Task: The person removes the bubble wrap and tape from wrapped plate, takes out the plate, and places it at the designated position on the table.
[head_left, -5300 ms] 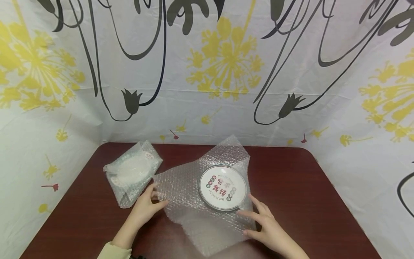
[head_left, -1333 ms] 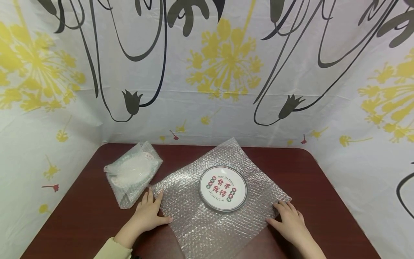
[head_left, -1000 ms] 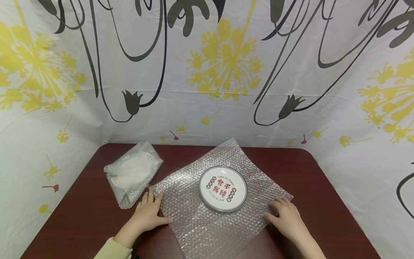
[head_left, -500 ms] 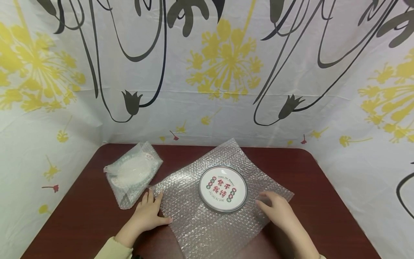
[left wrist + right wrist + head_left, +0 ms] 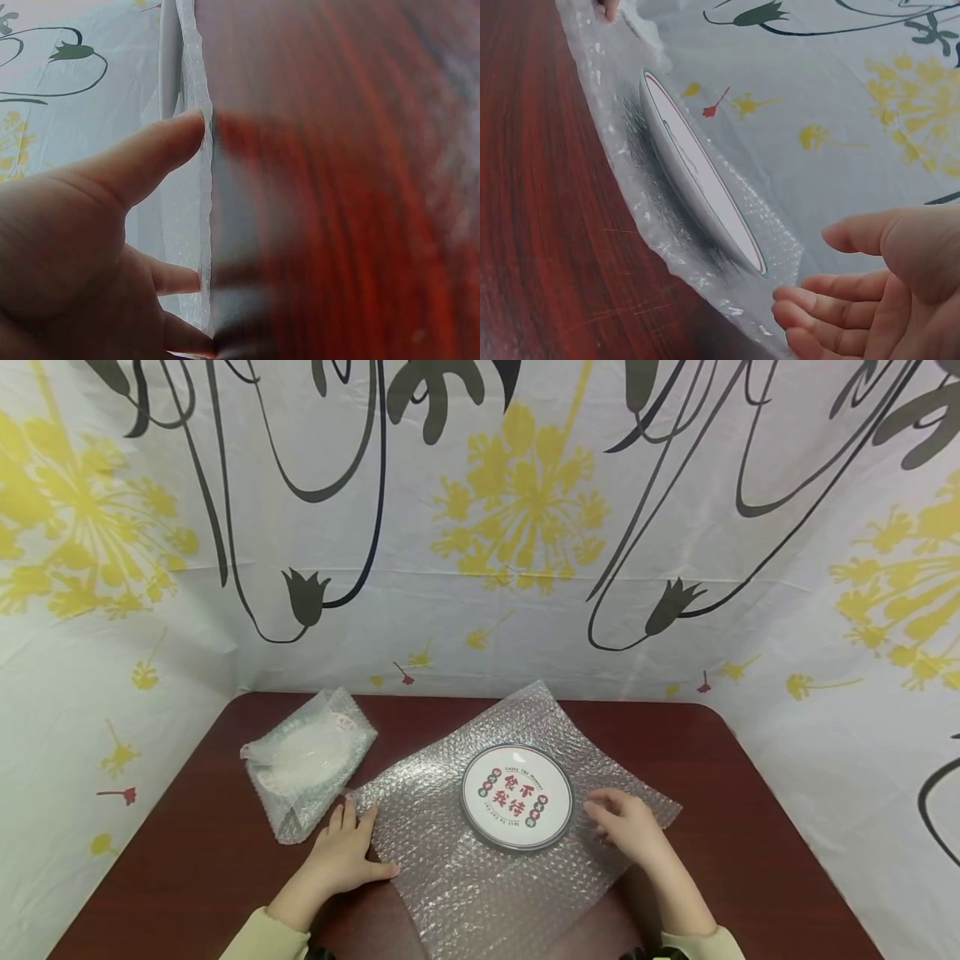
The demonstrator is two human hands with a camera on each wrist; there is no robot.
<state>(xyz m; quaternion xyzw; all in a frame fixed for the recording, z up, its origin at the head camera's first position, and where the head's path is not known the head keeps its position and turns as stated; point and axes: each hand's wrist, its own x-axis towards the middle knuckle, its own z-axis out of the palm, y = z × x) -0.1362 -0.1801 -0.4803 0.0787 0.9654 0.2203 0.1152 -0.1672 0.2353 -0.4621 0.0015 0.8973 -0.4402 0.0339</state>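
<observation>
A round white plate [image 5: 517, 797] with a dark rim line and red characters lies face up on a spread sheet of bubble wrap [image 5: 480, 893]. My left hand [image 5: 341, 856] rests at the sheet's left corner, fingers spread. In the left wrist view, its thumb [image 5: 161, 154] and fingertips touch the wrap's edge. Over the right part of the sheet is my right hand [image 5: 630, 827], its fingertips close to the plate's right rim. The right wrist view has this hand [image 5: 877, 292] with loosely bent fingers and nothing in them, just off the plate's edge [image 5: 701, 176].
A bubble-wrapped package [image 5: 311, 752] with a pale round thing inside lies at the back left, near the sheet's left corner. The dark red wooden table [image 5: 750, 860] meets a white patterned cloth [image 5: 480, 527] behind and at both sides.
The bubble wrap was partly folded at first and now lies spread flat. My right hand has moved left from its right corner to beside the plate. My left hand has lately stayed still.
</observation>
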